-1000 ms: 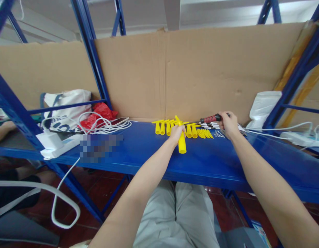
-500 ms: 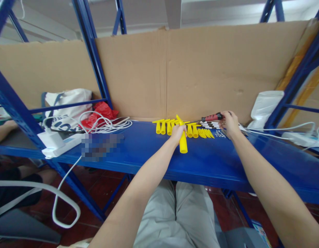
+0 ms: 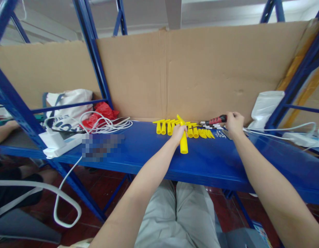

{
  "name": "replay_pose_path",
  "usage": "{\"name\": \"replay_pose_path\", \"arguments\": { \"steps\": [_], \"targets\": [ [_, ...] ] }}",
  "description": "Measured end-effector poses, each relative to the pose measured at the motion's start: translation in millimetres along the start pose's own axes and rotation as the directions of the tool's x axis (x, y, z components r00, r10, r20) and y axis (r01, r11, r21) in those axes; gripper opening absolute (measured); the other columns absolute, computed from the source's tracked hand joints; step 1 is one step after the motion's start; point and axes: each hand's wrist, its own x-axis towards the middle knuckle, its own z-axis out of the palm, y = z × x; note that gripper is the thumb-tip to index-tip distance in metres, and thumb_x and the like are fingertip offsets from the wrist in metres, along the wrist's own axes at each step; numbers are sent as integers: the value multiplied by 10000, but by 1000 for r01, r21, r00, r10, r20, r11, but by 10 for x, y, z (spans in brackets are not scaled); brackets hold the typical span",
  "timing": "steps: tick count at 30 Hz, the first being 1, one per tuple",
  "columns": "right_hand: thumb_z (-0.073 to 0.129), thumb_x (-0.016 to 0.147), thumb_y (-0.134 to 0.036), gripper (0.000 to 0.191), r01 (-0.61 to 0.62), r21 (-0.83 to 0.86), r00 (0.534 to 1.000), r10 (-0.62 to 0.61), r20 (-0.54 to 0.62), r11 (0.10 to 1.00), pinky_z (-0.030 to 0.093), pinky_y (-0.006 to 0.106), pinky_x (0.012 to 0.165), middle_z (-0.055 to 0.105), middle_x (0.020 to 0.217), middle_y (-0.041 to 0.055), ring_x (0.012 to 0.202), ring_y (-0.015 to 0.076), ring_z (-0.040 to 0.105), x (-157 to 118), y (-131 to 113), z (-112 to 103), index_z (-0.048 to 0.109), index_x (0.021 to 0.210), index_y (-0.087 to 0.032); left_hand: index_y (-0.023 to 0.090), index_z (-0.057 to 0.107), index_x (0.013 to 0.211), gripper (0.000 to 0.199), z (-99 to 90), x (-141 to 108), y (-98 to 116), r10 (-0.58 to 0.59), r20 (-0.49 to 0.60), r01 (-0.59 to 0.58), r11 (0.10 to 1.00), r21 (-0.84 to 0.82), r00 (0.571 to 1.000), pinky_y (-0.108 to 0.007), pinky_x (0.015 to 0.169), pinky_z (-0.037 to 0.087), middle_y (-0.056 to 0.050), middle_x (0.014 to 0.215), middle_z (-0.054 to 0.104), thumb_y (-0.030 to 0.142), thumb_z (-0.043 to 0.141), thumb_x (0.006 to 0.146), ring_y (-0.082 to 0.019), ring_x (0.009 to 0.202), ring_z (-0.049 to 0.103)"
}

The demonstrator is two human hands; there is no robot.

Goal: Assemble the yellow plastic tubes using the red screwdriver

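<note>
Closed around a yellow plastic T-shaped part point(image 3: 184, 146) is my left hand point(image 3: 178, 133); the part's thick hollow end points toward me. My right hand point(image 3: 235, 124) is closed at the end of a screwdriver point(image 3: 217, 120) with a red and black handle. Its shaft points left toward the yellow part; whether the tip touches it I cannot tell. Behind my left hand stands a row of similar yellow parts point(image 3: 163, 127). Small yellow wedge-like pieces point(image 3: 206, 133) lie to their right, with tiny silvery pieces point(image 3: 220, 134) beside them. Black-and-white strips point(image 3: 211, 126) lie under the screwdriver.
A blue shelf top point(image 3: 149, 148) carries everything, backed by a cardboard panel point(image 3: 200, 72). On the left are coiled white cables point(image 3: 110, 128), a red plastic bag point(image 3: 101, 113), a cloth bag point(image 3: 73, 100) and a power strip point(image 3: 62, 146). Another person's arm point(image 3: 4, 132) shows far left.
My right hand and the screwdriver have shifted a little to the right, and the hand has turned around the handle end. My left hand keeps the yellow part in about the same place.
</note>
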Motion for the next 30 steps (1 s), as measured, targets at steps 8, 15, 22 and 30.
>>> {"name": "replay_pose_path", "arguments": {
  "steps": [8,15,22,30],
  "targets": [
    [553,823,-269,242,-209,-66,871,216,440,976,202,224,335,328,361,-68,318,84,292,-272,-185,39,449,611,-221,204,417,523,222,4,1,10,-2,24,2,1000,5,1000,-215,401,278,52,339,403,14,504,597,-109,311,401],
    [805,650,-464,376,-135,-234,497,270,824,963,392,209,399,571,533,-11,443,97,486,-412,-161,34,562,724,-186,203,405,484,222,20,-35,2,14,85,-15,1000,14,996,-203,370,287,43,317,395,15,476,579,-97,294,396],
    [787,620,-468,350,147,-173,409,100,907,974,448,234,518,652,650,18,599,134,577,-440,54,219,599,697,-183,194,441,500,185,27,-106,33,-35,191,14,994,110,981,-208,361,302,38,325,430,39,491,588,-96,276,389],
    [638,756,-405,225,291,-46,697,-179,694,956,486,286,643,642,707,41,650,145,569,-414,123,418,570,730,-192,182,436,455,250,47,-140,48,-45,293,-28,970,240,955,-210,398,322,16,310,430,4,445,631,-93,297,405]
  ]
}}
